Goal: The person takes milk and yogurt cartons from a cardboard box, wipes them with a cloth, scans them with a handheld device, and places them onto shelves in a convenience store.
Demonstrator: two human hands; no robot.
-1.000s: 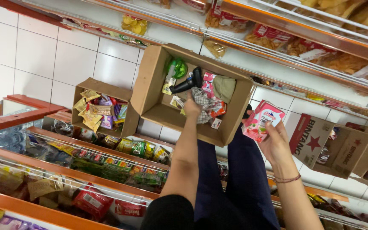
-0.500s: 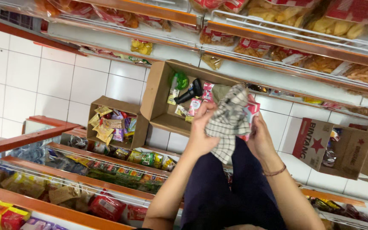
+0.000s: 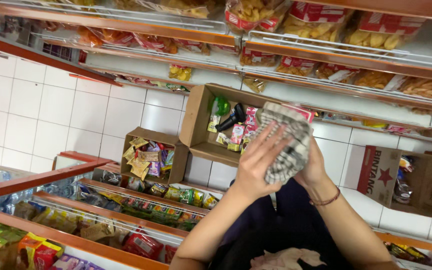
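The checked cloth (image 3: 286,145) between the left hand (image 3: 256,167) and right hand (image 3: 313,167) looks woven, soft and matt, in creased folds. The open box (image 3: 201,125) on the white floor (image 3: 41,105) is plain brown cardboard, dull and slightly rough; the smaller box (image 3: 173,160) beside it is the same. The floor tiles are smooth and faintly glossy. Snack packets (image 3: 326,30) along the shelf edges are shiny clear plastic, and the shelf rails (image 3: 141,27) look like white-coated metal.

White tile floor (image 3: 51,110) w/ dark grout. Orange-edged shelving (image 3: 326,55) along top, stocked w/ snack bags; lower orange racks (image 3: 91,200) at bottom-left edge. Even indoor light.
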